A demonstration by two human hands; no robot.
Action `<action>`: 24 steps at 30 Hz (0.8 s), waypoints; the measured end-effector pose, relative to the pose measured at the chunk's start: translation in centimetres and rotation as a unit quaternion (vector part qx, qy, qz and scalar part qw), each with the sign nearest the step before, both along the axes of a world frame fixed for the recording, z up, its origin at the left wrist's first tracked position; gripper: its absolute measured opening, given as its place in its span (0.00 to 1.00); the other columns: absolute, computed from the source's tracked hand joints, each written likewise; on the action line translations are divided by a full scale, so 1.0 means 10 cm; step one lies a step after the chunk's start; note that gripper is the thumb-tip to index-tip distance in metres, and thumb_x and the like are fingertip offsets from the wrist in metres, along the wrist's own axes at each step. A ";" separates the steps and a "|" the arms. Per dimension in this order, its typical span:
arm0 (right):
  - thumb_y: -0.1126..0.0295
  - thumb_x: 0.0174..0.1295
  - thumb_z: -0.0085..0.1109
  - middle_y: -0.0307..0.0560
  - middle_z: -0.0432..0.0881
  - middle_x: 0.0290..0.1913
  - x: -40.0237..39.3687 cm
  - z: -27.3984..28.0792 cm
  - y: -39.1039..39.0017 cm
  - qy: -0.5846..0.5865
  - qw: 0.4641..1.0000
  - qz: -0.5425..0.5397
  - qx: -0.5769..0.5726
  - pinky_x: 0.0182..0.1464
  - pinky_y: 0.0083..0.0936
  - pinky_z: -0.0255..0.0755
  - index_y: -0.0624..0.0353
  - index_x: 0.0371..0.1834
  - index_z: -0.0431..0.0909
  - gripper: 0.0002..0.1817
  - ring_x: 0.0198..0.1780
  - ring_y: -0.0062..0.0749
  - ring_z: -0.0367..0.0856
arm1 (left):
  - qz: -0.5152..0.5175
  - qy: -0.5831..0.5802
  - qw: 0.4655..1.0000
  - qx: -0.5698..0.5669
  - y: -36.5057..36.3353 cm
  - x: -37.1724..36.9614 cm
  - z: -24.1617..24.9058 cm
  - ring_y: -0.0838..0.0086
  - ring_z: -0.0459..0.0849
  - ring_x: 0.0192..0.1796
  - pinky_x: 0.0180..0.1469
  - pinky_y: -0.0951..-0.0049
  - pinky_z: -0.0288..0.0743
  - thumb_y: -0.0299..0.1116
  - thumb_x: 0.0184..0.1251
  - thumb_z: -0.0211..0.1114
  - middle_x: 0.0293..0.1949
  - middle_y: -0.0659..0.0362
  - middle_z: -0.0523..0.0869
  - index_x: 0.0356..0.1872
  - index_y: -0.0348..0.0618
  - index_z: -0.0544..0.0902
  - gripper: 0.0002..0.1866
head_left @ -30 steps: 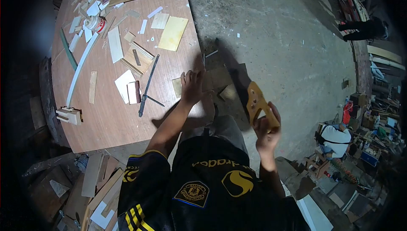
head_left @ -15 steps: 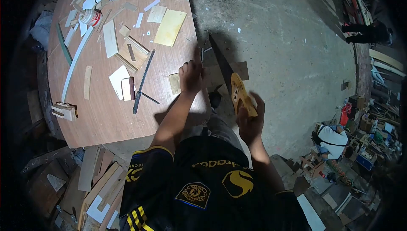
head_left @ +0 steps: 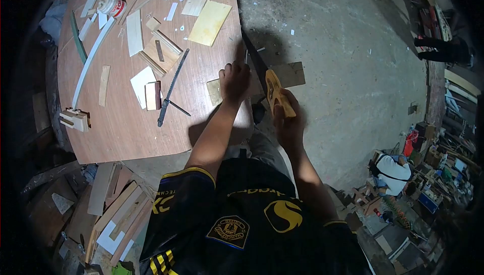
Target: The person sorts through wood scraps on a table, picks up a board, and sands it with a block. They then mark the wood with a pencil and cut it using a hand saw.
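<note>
My right hand is wrapped round the yellow wooden handle of a handsaw. The dark blade points up and left, beside the table's right edge. My left hand presses on a flat wooden board with its fingers curled. That board lies across the table edge, one end on the table, the other sticking out over the floor. The blade crosses the board just right of my left hand; whether its teeth touch the wood is unclear.
A clamp, a red-brown and pale block, a yellowish board and a glue jar lie on the table. Wood scraps are at lower left. A person sits at right; another person's dark legs show at upper right.
The saw and my right hand have moved up and left, bringing the blade closer to the table edge. My left hand stays on the board, and the view has shifted slightly.
</note>
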State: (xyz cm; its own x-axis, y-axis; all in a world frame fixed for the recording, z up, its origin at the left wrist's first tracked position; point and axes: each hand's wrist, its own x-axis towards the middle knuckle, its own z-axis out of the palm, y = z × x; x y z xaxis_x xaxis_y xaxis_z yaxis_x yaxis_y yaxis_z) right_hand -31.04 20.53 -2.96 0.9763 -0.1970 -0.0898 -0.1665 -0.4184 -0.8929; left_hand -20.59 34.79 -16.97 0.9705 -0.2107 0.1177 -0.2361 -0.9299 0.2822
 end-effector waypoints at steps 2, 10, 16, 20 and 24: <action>0.68 0.73 0.52 0.46 0.79 0.43 0.04 0.01 0.00 0.006 0.999 0.016 -0.037 0.31 0.19 0.71 0.60 0.66 0.69 0.20 0.29 0.17 0.74 | 0.004 -0.028 1.000 0.002 0.00 0.01 -0.07 0.62 0.76 0.44 0.44 0.59 0.68 0.39 0.59 0.65 0.41 0.59 0.77 0.41 0.52 0.81 0.10; 0.72 0.71 0.55 0.60 0.79 0.60 0.08 0.14 0.04 0.062 0.998 -0.013 0.012 0.59 0.36 0.76 0.59 0.66 0.70 0.21 0.59 0.48 0.82 | 0.005 -0.042 0.999 0.003 0.00 0.02 -0.09 0.64 0.77 0.43 0.42 0.59 0.67 0.41 0.62 0.64 0.39 0.61 0.78 0.37 0.54 0.80 0.07; 0.71 0.71 0.54 0.60 0.78 0.61 0.05 0.05 0.05 0.041 0.999 0.000 0.007 0.60 0.37 0.75 0.59 0.66 0.69 0.21 0.60 0.49 0.80 | 0.017 -0.062 0.998 -0.018 -0.02 0.03 -0.10 0.63 0.78 0.40 0.39 0.58 0.68 0.40 0.63 0.63 0.35 0.61 0.79 0.33 0.54 0.79 0.05; 0.70 0.72 0.53 0.60 0.79 0.60 0.06 0.09 0.06 0.066 0.998 -0.009 -0.002 0.59 0.36 0.76 0.59 0.66 0.69 0.20 0.59 0.48 0.81 | 0.021 -0.078 0.996 -0.026 -0.02 0.05 -0.10 0.62 0.79 0.38 0.37 0.57 0.69 0.40 0.62 0.64 0.33 0.60 0.81 0.30 0.54 0.79 0.05; 0.69 0.73 0.52 0.60 0.80 0.58 0.04 0.05 0.05 0.058 0.998 -0.014 0.022 0.55 0.35 0.77 0.59 0.66 0.69 0.20 0.56 0.46 0.83 | 0.022 -0.075 0.997 -0.029 -0.02 0.05 -0.08 0.61 0.80 0.39 0.37 0.56 0.70 0.40 0.62 0.64 0.34 0.59 0.81 0.31 0.54 0.80 0.05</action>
State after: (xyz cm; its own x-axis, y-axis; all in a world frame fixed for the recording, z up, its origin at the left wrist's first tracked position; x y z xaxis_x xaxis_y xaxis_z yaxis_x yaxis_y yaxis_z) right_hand -30.63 21.05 -2.49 0.9527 -0.2177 -0.2118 -0.2817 -0.3722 -0.8844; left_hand -20.12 34.62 -17.80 0.9492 -0.1578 0.2723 -0.2396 -0.9234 0.2999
